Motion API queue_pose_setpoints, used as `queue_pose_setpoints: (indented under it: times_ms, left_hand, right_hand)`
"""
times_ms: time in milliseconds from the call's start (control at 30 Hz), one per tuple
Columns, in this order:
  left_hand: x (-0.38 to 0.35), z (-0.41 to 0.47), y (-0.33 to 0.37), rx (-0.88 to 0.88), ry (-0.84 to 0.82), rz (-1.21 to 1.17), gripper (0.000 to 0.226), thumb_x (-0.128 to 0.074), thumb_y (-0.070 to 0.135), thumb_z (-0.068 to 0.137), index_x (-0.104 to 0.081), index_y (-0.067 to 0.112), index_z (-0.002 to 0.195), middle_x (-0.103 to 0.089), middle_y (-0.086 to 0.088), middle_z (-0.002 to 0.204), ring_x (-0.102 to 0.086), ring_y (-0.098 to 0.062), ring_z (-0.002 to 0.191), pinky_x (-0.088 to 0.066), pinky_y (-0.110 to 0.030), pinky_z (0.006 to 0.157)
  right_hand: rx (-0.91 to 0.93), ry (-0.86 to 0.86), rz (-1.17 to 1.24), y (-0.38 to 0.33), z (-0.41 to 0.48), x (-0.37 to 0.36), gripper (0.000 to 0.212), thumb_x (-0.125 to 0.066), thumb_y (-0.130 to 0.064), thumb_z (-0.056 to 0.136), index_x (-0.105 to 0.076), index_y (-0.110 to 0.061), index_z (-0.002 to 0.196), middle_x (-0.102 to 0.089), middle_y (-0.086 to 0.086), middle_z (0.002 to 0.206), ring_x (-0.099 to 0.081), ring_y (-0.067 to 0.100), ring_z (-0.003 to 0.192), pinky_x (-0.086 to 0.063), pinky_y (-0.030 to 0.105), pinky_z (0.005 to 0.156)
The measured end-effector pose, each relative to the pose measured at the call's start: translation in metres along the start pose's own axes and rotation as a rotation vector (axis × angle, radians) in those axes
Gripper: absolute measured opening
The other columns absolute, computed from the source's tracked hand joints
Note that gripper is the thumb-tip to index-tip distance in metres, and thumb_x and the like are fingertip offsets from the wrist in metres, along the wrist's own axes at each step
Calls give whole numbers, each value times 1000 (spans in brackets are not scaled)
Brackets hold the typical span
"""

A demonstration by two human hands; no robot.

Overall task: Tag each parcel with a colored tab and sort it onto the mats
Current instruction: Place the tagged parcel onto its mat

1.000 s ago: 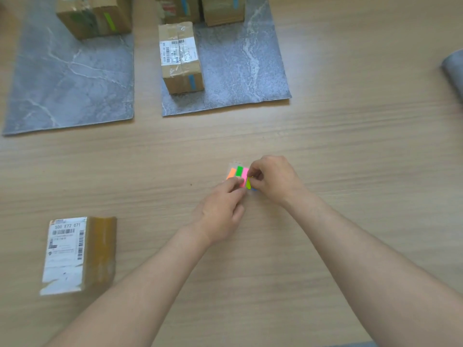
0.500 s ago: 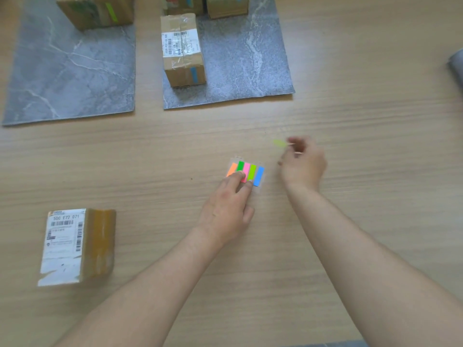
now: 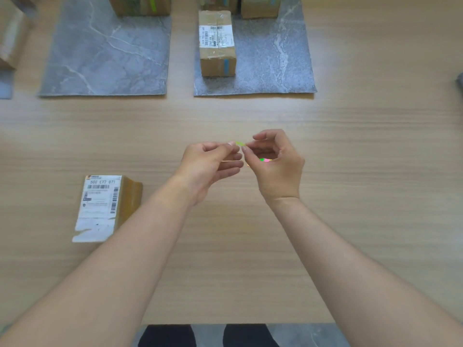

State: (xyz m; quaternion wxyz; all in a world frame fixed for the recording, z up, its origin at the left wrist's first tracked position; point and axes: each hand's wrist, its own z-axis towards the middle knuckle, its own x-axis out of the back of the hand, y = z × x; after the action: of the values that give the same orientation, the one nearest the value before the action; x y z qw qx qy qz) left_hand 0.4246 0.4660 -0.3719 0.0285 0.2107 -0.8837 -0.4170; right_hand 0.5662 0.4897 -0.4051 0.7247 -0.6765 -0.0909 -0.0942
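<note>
At far left the untagged parcel [image 3: 105,206] lies label-up on the table [image 3: 350,221], within easy reach once a tab is ready. Beyond it, the left mat [image 3: 105,58] carries a box [image 3: 140,6] with a green strip, so we judge this parcel is bound there. Our left hand [image 3: 210,166] pinches one end of the yellow-green tab [image 3: 239,143], held above the table. Our right hand [image 3: 275,166] pinches the other end, likely keeping the sticky side free. The tab pad [image 3: 265,160] lies beneath it.

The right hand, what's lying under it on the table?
Under the right hand, a green and pink sliver of the tab pad shows between the curled fingers. The hand covers the rest of the pad.
</note>
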Motion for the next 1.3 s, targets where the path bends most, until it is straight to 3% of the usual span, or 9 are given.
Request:
queue_pose_setpoints:
  times_ms: [167,300,400,533,700,900,1033,1133,1300]
  left_hand:
    - [49,-20,1,-4,-53,-85,15,-70,14,92,-72,-1,95,-75,-17,93,-73,-27,86,-60,-35,84]
    - [86,-37,0,-30,-73,-124,24,-71,10,90,-71,-9,106,-74,-22,103,-72,-28,91,-58,-38,92]
    - [111,-50,4,-72,-82,-89,11,-68,6,91,-73,-4,94,-74,-18,89,-71,-25,84,-59,-37,88]
    - [145,-66,5,-171,-54,53,10,-65,4,89,-70,1,81,-71,-16,83,-70,-24,76,-61,-33,78]
    - [194,-88,-5,-256,-93,195,10,-65,4,90,-70,-4,89,-69,-15,83,-68,-22,73,-60,-30,75]
    - [244,-116,-27,-325,-132,308,13,-66,8,94,-68,-4,91,-70,-10,80,-70,-19,72,-61,-34,78]
    - [268,-124,-52,-347,-72,383,13,-71,13,91,-74,11,79,-72,-5,75,-73,-26,74,-60,-44,86]
    - [279,-124,-74,-370,-51,456,11,-73,20,88,-77,17,78,-75,-6,76,-72,-33,81,-58,-51,86]
    - [282,-119,-113,-400,53,486,10,-73,22,86,-79,21,78,-74,2,71,-71,-26,77,-58,-46,80]
  right_hand:
    - [143,-123,-77,-22,-30,-30,26,-81,0,81,-69,-10,101,-75,-3,84,-73,6,77,-58,20,76]
    - [263,-156,-141,-41,-51,-54,29,-78,4,80,-70,-10,103,-74,-9,86,-73,5,80,-59,23,78]
    - [303,-144,-165,-55,-71,-72,30,-77,6,78,-70,-10,103,-73,-11,87,-73,5,78,-58,20,77]
    - [247,-84,-122,-69,-100,-94,32,-73,7,79,-71,-11,106,-75,-6,92,-72,8,79,-58,23,78]
    - [108,90,-123,-76,-136,-118,30,-69,2,84,-73,-18,106,-74,-5,100,-67,5,78,-58,26,77]
    - [2,113,-95,-80,-175,-141,20,-64,-6,96,-75,-19,106,-74,-9,96,-71,13,81,-61,35,76]
    - [-54,51,2,-84,-190,-154,20,-62,-4,99,-74,-19,105,-72,-6,97,-73,20,85,-64,38,74]
    - [1,-49,-80,-75,-196,-160,31,-54,1,99,-76,-19,109,-73,-6,103,-72,17,91,-64,39,76]
    - [294,-342,-365,-53,-201,-166,53,-43,13,89,-73,-13,123,-68,-1,133,-64,16,121,-51,37,103]
